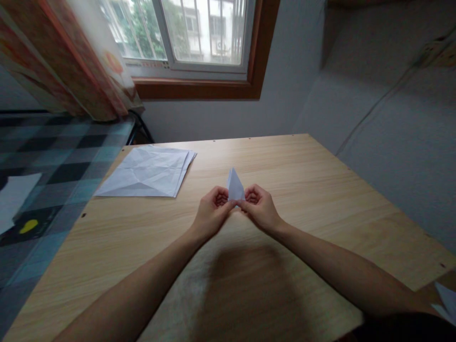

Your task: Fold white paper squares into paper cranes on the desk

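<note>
Between my two hands, a small folded piece of white paper (235, 185) stands with its pointed tip up, above the middle of the wooden table (302, 180). My left hand (215, 209) pinches its lower left edge, the thumb lying along the bottom. On the other side, my right hand (261, 207) grips the lower right edge in the same way. Both thumbs nearly meet at the paper's base, and the other fingers curl in behind it, partly hidden.
Creased white paper sheets (149, 171) lie stacked at the table's back left. A bed with a checked cover (71, 166) adjoins the left side. Behind are a window (206, 33) and a curtain (67, 57). White paper (445, 299) shows at the lower right edge.
</note>
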